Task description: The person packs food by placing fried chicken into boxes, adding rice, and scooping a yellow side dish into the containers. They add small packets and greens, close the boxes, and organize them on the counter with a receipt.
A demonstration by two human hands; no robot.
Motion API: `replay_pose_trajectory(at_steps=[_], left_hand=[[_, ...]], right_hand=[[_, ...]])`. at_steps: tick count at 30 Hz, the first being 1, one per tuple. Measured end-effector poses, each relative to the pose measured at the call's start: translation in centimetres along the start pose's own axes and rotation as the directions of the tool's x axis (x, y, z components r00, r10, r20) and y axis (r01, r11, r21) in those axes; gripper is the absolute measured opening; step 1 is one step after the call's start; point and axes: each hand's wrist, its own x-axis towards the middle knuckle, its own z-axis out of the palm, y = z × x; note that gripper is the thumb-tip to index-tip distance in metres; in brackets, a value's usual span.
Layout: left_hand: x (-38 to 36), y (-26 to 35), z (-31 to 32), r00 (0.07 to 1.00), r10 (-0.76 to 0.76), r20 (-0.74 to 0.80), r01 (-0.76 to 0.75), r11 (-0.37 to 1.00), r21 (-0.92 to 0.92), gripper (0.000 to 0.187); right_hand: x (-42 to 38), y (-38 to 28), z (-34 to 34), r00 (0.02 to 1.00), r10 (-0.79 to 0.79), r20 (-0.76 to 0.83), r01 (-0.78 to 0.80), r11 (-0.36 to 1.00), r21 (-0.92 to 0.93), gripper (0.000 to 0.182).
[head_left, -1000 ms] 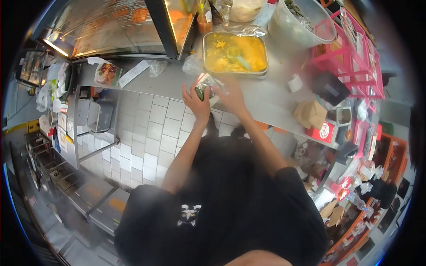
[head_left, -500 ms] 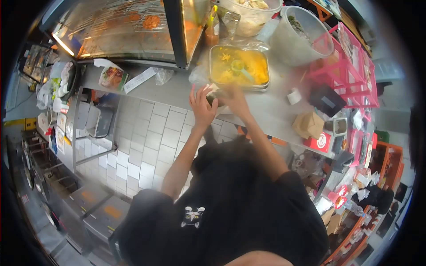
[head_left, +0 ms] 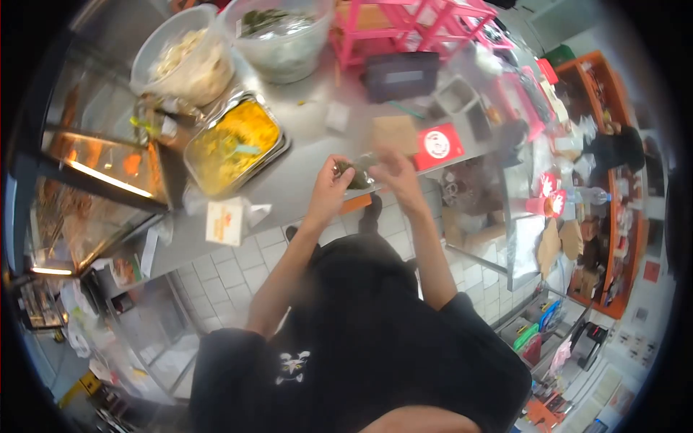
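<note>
My left hand point(head_left: 329, 195) is closed on a small clear plastic bag point(head_left: 356, 175) with something dark green in it, held over the front edge of the counter. At the bag's other end is my right hand point(head_left: 401, 179), its fingers bent together on the plastic and somewhat blurred. A white paper packet with orange print point(head_left: 224, 222) rests at the counter edge, left of my hands. Behind that is a metal tray point(head_left: 283, 149) of yellow shredded food, with a pale green utensil point(head_left: 245, 150) in it.
Two clear tubs stand at the back, one with pale pieces point(head_left: 180, 61), one with green leaves point(head_left: 278, 36). Right of my hands are a brown paper bag point(head_left: 395, 135), a red box point(head_left: 439, 145) and a black box point(head_left: 401, 76). A heated display case point(head_left: 101, 173) stands left.
My view has turned right. Both hands have moved from beside the tray to the right along the counter. The small bag is now between them, and the white packet sits on the counter.
</note>
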Motion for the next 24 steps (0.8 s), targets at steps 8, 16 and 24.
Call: replay_pose_trajectory(at_steps=[8, 16, 24], left_hand=[[5.2, -6.7, 15.4, 0.965, -0.162, 0.207, 0.157, 0.987, 0.040, 0.015], [13.6, -17.3, 25.7, 0.785, -0.369, 0.498, 0.023, 0.820, 0.571, 0.021], [21.6, -30.5, 39.9, 0.535, -0.402, 0.743, 0.072, 0.898, 0.434, 0.035]], right_hand=[[5.9, 3.4, -28.2, 0.607, -0.315, -0.729, -0.148, 0.857, -0.494, 0.038], [1.6, 7.2, -48.5, 0.526, -0.169, -0.833, -0.627, 0.585, -0.514, 0.062], [2.9, 5.8, -54.2, 0.540, 0.504, -0.674, -0.713, 0.700, -0.048, 0.042]])
